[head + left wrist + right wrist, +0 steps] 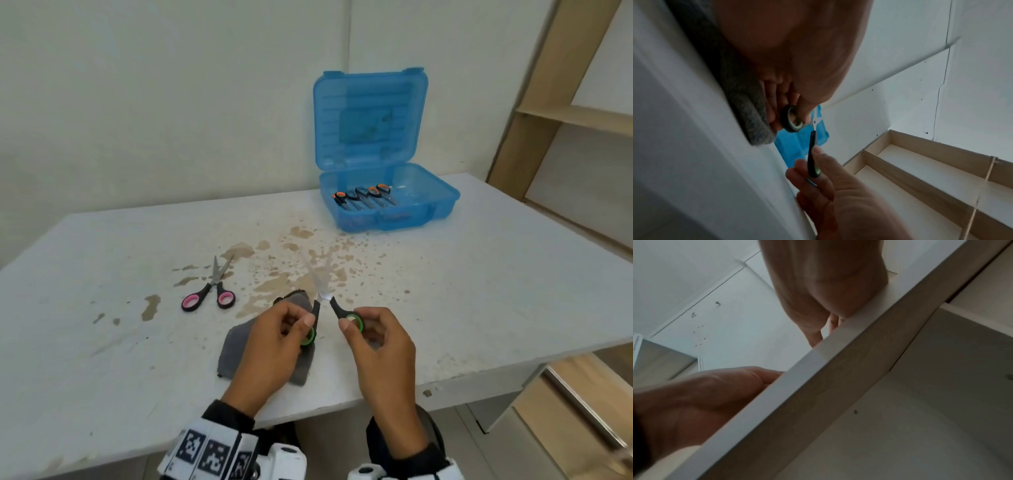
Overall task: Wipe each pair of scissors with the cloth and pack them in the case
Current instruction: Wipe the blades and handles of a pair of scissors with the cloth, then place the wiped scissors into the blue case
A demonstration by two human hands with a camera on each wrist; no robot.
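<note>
I hold one pair of green-handled scissors [336, 309] above the table with both hands, blades spread and pointing away. My left hand [305, 330] pinches the left finger ring, and my right hand [352, 323] pinches the right one. In the left wrist view the left hand's fingertips [777, 123] grip the green ring [792, 121], and the right hand [813, 164] holds the other handle. The grey cloth [236, 349] lies folded on the table under my left hand. A pink-handled pair [212, 291] lies to the left. The blue case [387, 209] stands open at the back, with several orange-handled scissors [364, 197] inside.
The white table [479, 291] has brown stains across its middle. A wooden shelf unit [582, 113] stands to the right, past the table's edge. In the right wrist view the table's front edge [818, 386] hides the scissors.
</note>
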